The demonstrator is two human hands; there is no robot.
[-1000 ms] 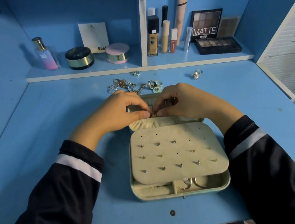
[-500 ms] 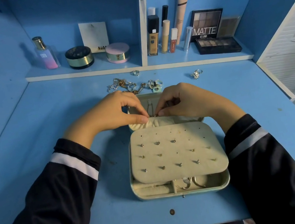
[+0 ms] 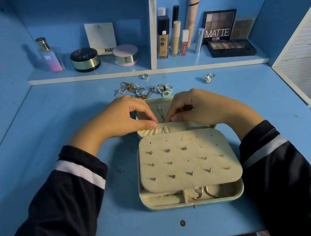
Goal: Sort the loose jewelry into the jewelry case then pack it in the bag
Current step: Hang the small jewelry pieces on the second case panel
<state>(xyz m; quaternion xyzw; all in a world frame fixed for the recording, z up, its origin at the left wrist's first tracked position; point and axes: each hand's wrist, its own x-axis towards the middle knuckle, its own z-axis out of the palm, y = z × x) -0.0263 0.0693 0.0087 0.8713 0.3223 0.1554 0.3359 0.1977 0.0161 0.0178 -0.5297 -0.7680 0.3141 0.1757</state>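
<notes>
open mint-green beige-lined jewelry case (image 3: 144, 202) sits mid blue desk (image 3: 50, 135); left hand (image 3: 122, 119) and right hand (image 3: 200, 106) pinch tight on its ruched beige lid pocket (image 3: 177, 128); loose silver-gold rings and chains (image 3: 139, 90) piled just behind

jewelry case (image 3: 193, 201) on desk (image 3: 48, 119) | loose jewelry (image 3: 141, 90) behind case | cosmetics on shelf (image 3: 89, 73)
</notes>
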